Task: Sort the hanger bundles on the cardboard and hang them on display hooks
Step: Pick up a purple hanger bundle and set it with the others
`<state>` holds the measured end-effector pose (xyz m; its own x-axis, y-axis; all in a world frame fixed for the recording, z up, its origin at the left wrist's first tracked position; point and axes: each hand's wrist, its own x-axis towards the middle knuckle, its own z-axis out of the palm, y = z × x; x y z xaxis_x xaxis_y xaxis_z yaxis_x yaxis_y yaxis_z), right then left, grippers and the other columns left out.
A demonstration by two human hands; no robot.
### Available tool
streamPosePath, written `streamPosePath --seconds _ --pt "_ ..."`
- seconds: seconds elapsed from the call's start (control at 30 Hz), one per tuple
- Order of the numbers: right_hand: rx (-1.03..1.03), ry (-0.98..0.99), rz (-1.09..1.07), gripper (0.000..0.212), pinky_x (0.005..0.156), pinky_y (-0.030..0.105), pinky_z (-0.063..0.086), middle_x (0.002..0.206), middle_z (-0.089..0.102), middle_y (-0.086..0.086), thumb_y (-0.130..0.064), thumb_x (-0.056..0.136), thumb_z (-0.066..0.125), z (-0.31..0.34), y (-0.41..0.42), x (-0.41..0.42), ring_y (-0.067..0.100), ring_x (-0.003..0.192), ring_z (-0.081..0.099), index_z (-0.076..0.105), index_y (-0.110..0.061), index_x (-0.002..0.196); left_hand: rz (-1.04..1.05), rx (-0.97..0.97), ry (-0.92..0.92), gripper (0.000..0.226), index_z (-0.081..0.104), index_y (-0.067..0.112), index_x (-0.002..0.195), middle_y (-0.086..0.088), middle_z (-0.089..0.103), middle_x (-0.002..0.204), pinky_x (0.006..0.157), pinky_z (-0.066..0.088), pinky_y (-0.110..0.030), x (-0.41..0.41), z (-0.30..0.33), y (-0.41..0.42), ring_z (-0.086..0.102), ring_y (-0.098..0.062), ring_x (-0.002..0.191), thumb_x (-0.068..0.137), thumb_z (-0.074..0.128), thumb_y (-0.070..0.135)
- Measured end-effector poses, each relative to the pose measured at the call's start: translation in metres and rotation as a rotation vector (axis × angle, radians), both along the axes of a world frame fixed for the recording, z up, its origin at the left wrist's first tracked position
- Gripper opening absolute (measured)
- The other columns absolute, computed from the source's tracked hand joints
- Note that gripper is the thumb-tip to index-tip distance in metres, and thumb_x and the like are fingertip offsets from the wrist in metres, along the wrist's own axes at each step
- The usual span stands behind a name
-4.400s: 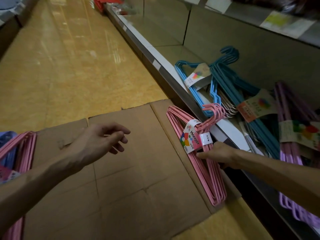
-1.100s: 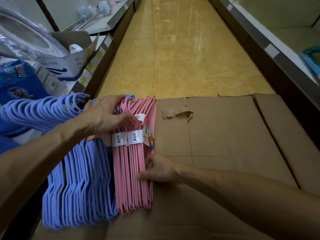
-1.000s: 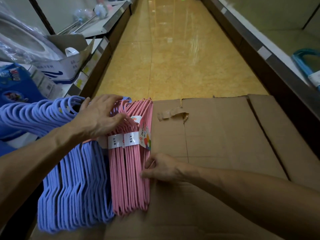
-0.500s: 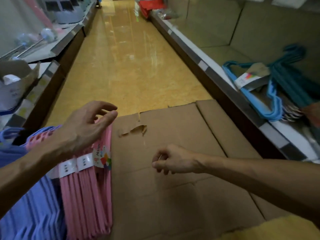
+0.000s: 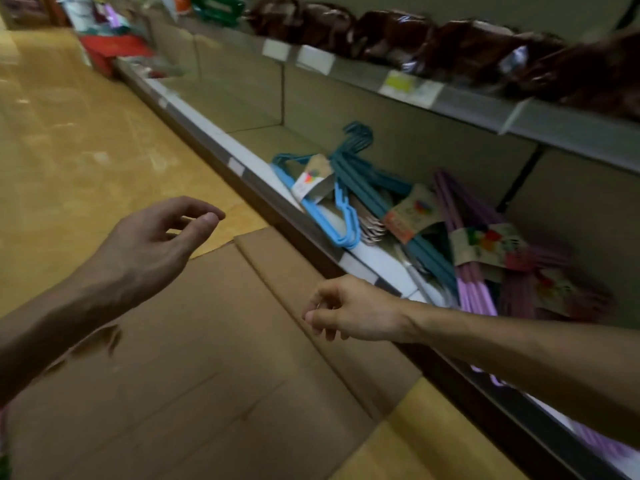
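Note:
Flattened brown cardboard (image 5: 207,375) covers the floor in front of me. My left hand (image 5: 152,240) hovers above its far left part, fingers loosely curled and holding nothing. My right hand (image 5: 349,311) hangs over the cardboard's right flap beside the low shelf, fingers loosely curled, also holding nothing. On the bottom shelf lie bundles of hangers: a light blue bundle (image 5: 341,216), a teal bundle (image 5: 367,174), a purple bundle (image 5: 464,237) and a pink bundle (image 5: 561,292), each with a paper label. No display hook shows.
The bottom shelf's white and dark front edge (image 5: 263,188) runs diagonally along the cardboard's right side. An upper shelf (image 5: 450,98) with price tags carries dark brown wrapped goods. Yellow tiled floor (image 5: 69,133) stretches away to the left. Red items (image 5: 114,46) stand far down the aisle.
The view has swung right, away from the pink and blue bundles on the cardboard's left. Both hands let go of the pink bundle and moved toward the shelf side, holding nothing.

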<state>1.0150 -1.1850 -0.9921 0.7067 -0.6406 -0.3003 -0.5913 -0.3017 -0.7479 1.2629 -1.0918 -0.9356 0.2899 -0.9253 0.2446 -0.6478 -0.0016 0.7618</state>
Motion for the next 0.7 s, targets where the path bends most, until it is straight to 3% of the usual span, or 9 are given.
streamPosePath --seconds 0.13,0.3,0.4,0.5,0.63,0.7 --pt "-0.011 -0.041 -0.147 0.012 0.064 0.026 0.054 0.083 0.072 -0.003 -0.024 0.097 0.061 0.003 -0.007 -0.045 0.007 0.071 0.067 0.067 -0.015 0.102 -0.048 -0.013 0.048 0.018 0.067 0.037 0.109 0.013 0.065 0.107 0.07 0.043 -0.021 -0.041 0.008 -0.035 0.058 -0.002 0.099 0.098 0.053 0.035" --pt "-0.032 -0.094 -0.282 0.009 0.064 0.029 0.055 0.082 0.072 0.001 -0.02 0.097 0.061 0.009 -0.004 -0.091 0.011 0.069 0.067 0.067 -0.015 0.099 -0.074 -0.104 0.319 0.016 0.069 0.031 0.103 0.007 0.069 0.105 0.083 0.055 -0.033 -0.095 0.01 -0.06 0.065 -0.016 0.103 0.098 0.056 0.024" --pt "-0.078 -0.063 -0.406 0.008 0.06 0.022 0.051 0.082 0.073 0.001 -0.02 0.098 0.061 0.018 -0.004 -0.125 0.008 0.067 0.066 0.067 -0.015 0.098 -0.143 -0.064 0.336 0.016 0.071 0.028 0.106 0.006 0.07 0.102 0.09 0.056 -0.04 -0.12 0.006 -0.073 0.067 -0.009 0.095 0.097 0.059 0.025" --pt "-0.158 -0.014 -0.563 0.009 0.062 0.025 0.054 0.085 0.072 0.001 -0.021 0.098 0.059 0.031 -0.012 -0.16 0.01 0.071 0.068 0.067 -0.019 0.097 -0.215 0.04 0.309 0.015 0.071 0.032 0.107 0.007 0.069 0.106 0.091 0.056 -0.044 -0.135 0.005 -0.089 0.069 -0.01 0.093 0.096 0.061 0.031" --pt "-0.222 0.201 -0.853 0.024 0.068 0.046 0.062 0.079 0.075 0.016 -0.019 0.097 0.056 0.032 -0.029 -0.202 0.028 0.07 0.073 0.07 -0.003 0.087 -0.258 0.06 0.378 0.014 0.07 0.027 0.107 0.001 0.07 0.105 0.085 0.058 -0.041 -0.159 0.005 -0.105 0.071 -0.015 0.091 0.097 0.06 0.026" --pt "-0.144 0.374 -0.863 0.033 0.063 0.043 0.063 0.072 0.074 0.016 -0.023 0.099 0.051 0.03 -0.028 -0.216 0.029 0.064 0.074 0.067 -0.003 0.077 -0.265 0.064 0.405 0.014 0.07 0.025 0.106 0.001 0.07 0.103 0.084 0.058 -0.038 -0.17 0.001 -0.109 0.071 -0.014 0.089 0.098 0.059 0.023"
